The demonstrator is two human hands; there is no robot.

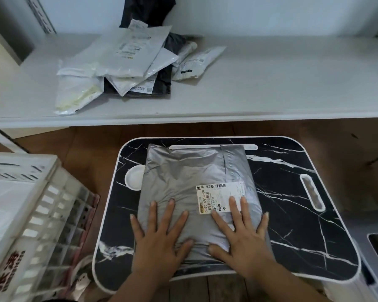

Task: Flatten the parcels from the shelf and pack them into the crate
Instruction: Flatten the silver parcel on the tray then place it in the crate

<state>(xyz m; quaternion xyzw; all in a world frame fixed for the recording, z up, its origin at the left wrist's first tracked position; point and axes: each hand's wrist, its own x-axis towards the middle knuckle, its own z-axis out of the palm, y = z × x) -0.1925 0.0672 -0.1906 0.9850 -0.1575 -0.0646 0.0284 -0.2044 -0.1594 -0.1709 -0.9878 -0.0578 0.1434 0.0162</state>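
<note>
Head view: left hand (156,243) and right hand (241,238) lay open, palms flat on grey parcel (196,188) on tabletop (292,214), gripping nothing, likely pressing air out. Crate (31,214) sat left.

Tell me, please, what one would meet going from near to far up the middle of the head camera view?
Left hand and right hand pressing side by side → grey parcel → far edge of the marble-patterned tray table → wooden floor → white shelf → pile of parcels.
</note>
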